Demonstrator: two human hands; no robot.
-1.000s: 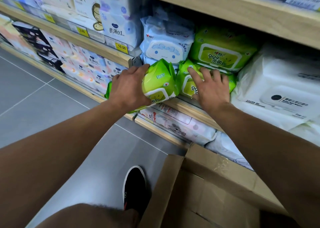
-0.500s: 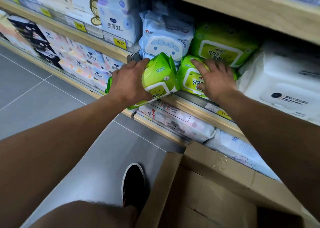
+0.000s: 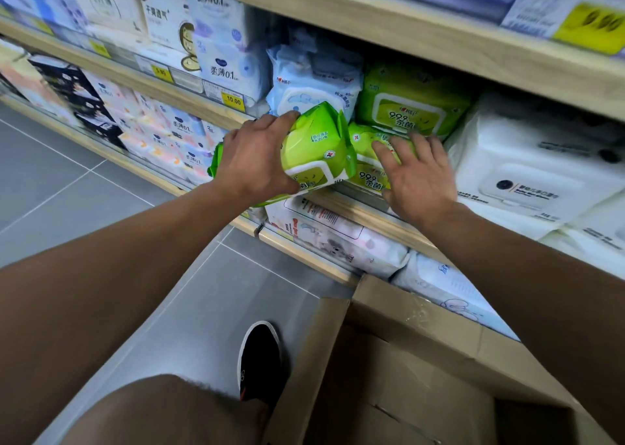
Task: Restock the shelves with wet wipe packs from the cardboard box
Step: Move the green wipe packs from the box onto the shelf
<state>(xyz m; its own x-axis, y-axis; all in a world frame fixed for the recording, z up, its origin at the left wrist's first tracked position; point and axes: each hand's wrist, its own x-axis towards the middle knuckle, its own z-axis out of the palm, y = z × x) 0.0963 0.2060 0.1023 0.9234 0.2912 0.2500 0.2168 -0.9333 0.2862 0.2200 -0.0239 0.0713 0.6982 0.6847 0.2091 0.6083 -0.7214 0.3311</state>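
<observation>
My left hand (image 3: 257,155) grips a green wet wipe pack (image 3: 318,150) at the front edge of the wooden shelf (image 3: 358,212), tilted with its lid facing me. My right hand (image 3: 417,177) lies flat, fingers spread, on a second green pack (image 3: 367,173) lying on that shelf just to the right. A third green pack (image 3: 409,106) stands behind them. The open cardboard box (image 3: 399,353) sits on the floor at the lower right, under my right forearm; its inside is mostly hidden.
Blue-white wipe packs (image 3: 311,82) stand left of the green ones and big white packs (image 3: 534,170) fill the right. An upper shelf board (image 3: 422,28) overhangs. Lower shelves hold pink and white packs (image 3: 338,241). My black shoe (image 3: 260,356) rests on the grey tiled floor (image 3: 101,207).
Both hands have stayed at the shelf edge. The left hand's pack has shifted a little closer to the pack under my right hand. The view has tilted slightly upward.
</observation>
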